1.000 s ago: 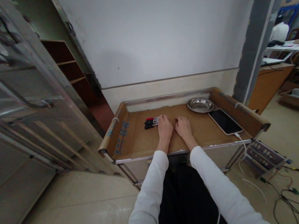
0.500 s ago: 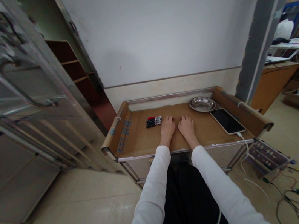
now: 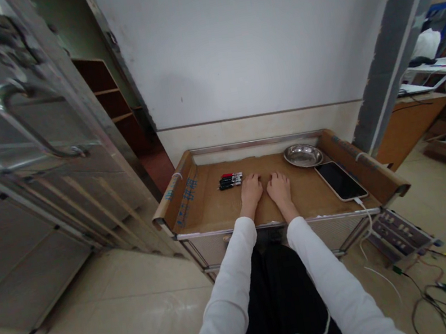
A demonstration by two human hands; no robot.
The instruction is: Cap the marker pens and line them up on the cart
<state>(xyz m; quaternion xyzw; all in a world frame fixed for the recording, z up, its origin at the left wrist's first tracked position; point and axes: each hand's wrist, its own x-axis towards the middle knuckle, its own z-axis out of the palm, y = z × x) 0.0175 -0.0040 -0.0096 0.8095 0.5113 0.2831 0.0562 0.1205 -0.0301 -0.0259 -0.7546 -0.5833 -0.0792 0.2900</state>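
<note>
My left hand (image 3: 252, 189) rests palm down on the cardboard-covered top of a cart (image 3: 213, 211), its fingers lying loosely and holding nothing. Just left of it lie several pens (image 3: 230, 180), side by side in a small bundle; a red one is at the far side and dark ones are nearer. My right hand (image 3: 279, 186) also rests palm down on the cardboard, a short gap from the left, with nothing in it. Farther right are a shiny round metal dish (image 3: 303, 156) and a phone or tablet with a dark screen (image 3: 340, 180), both apart from my hands.
A white cable (image 3: 369, 216) runs from the device over the cart's front edge. Raised cardboard sides (image 3: 359, 161) bound the cart top. Beside the cart, an electronic box (image 3: 401, 234) and loose wires (image 3: 433, 297) are on the floor. A metal door (image 3: 36, 124) stands left.
The view has shifted very slightly. Both hands stay in place on the cardboard, and the pens, dish and device have not moved.
</note>
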